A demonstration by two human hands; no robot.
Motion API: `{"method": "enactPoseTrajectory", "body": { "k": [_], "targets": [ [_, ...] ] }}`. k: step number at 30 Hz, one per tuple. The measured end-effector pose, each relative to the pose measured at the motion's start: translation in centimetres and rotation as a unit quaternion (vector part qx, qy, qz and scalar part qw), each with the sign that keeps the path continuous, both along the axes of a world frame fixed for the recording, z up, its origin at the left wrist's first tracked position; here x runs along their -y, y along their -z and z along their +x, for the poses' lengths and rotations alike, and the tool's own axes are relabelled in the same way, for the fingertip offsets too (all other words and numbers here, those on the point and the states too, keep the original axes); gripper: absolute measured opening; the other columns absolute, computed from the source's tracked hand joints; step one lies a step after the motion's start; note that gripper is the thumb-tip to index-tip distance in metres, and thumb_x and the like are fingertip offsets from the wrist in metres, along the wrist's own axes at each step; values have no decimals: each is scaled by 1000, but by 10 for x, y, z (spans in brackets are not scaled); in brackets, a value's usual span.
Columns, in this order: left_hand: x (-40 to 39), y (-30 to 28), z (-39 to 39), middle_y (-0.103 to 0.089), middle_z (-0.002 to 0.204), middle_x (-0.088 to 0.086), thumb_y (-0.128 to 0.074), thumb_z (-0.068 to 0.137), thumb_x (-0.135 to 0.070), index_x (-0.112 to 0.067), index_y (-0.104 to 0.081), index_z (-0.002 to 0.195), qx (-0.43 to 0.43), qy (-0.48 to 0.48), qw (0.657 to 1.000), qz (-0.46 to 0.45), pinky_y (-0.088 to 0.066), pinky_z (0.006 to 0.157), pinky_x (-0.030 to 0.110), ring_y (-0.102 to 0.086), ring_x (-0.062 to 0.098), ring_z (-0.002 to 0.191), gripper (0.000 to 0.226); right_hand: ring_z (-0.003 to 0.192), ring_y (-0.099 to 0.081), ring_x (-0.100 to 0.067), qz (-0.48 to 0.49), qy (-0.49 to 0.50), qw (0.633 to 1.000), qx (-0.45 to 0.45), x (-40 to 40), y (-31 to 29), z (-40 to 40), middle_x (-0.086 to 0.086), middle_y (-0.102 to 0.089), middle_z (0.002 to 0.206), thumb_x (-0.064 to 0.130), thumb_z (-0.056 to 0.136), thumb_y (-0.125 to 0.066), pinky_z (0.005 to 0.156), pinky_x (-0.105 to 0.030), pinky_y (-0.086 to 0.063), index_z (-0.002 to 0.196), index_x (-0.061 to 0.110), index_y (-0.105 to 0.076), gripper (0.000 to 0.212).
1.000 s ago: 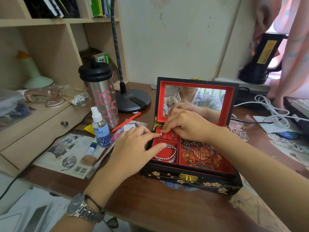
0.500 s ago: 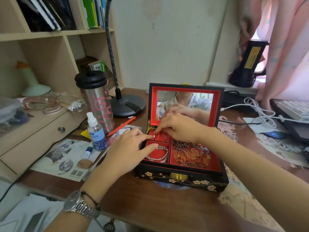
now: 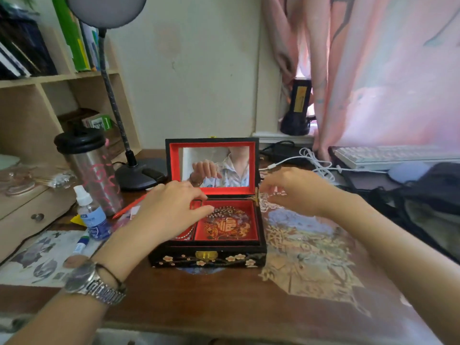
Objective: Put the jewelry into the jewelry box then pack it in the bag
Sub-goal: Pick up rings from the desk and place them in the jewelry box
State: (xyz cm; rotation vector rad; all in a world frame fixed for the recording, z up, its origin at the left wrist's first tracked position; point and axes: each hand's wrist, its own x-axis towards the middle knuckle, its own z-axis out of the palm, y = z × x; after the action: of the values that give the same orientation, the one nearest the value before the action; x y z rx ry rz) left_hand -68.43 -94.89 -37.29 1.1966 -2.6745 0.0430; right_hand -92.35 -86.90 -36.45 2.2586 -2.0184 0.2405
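While the jewelry box [image 3: 207, 253] stands open, both hands flank it.

head-worn view, facing forward and down, close over desk [image 3: 224, 295]

Two hands at an open jewelry box on a cluttered desk

The jewelry box [image 3: 207, 255], black with painted blossoms and a gold clasp, stands open on the wooden desk [image 3: 199, 300], its red-framed mirror [image 3: 215, 166] upright. The left hand [image 3: 171, 210], a watch [image 3: 93, 282] on its wrist, lies over the box's left compartments, fingers spread, covering most of a pearl bracelet [image 3: 185, 235]. A dark bead string [image 3: 225, 212] lies in the right compartment. The right hand [image 3: 296, 189] hovers just right of the lid's hinge, fingers loosely curled, holding nothing visible. To the left stand a steel tumbler [image 3: 90, 168], a spray bottle [image 3: 92, 216] and a lamp base [image 3: 140, 175]; a keyboard [image 3: 393, 155] sits far right.
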Motion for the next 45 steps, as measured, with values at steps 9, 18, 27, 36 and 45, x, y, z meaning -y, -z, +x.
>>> {"method": "enactPoseTrajectory", "body": {
  "k": [9, 18, 27, 36, 45],
  "targets": [
    [-49, -2, -95, -62, 120, -8, -44, 86, -62, -33, -60, 119, 15, 115, 993, -5, -43, 92, 35, -55, 13, 108, 47, 101, -59, -17, 33, 89, 995, 20, -81, 10, -54, 6, -67, 106, 24, 90, -57, 73, -27, -41, 107, 23, -66, 20],
    [-72, 35, -135, -63, 118, -9, -55, 86, -50, -33, -64, 115, 48, 165, 985, 24, -37, 96, 35, -54, 13, 111, 35, 94, -53, -11, 64, 94, 991, 77, -103, 46, -65, 11, -65, 103, 29, 86, -62, 78, -32, -48, 110, 28, -63, 24],
    [-79, 58, -139, -66, 110, -11, -66, 77, -51, -33, -70, 102, 57, 183, 981, 36, -30, 90, 31, -54, 14, 107, 31, 97, -53, -13, 79, 57, 990, 100, -95, 71, -55, 8, -64, 104, 32, 85, -62, 79, -31, -46, 109, 29, -65, 25],
    [-78, 70, -140, -70, 104, -11, -61, 85, -41, -37, -70, 103, 28, 196, 980, 29, -26, 90, 29, -52, 16, 106, 21, 84, -46, -6, 82, 57, 986, 130, -94, 80, -53, 10, -64, 100, 35, 81, -67, 80, -33, -49, 104, 33, -66, 23],
    [-78, 79, -139, -68, 99, -11, -59, 90, -30, -30, -68, 89, 8, 186, 982, 20, -29, 90, 30, -53, 13, 100, 9, 83, -49, -7, 88, 62, 984, 138, -95, 82, -53, 13, -59, 93, 36, 81, -67, 77, -31, -48, 102, 33, -67, 21]
  ]
}}
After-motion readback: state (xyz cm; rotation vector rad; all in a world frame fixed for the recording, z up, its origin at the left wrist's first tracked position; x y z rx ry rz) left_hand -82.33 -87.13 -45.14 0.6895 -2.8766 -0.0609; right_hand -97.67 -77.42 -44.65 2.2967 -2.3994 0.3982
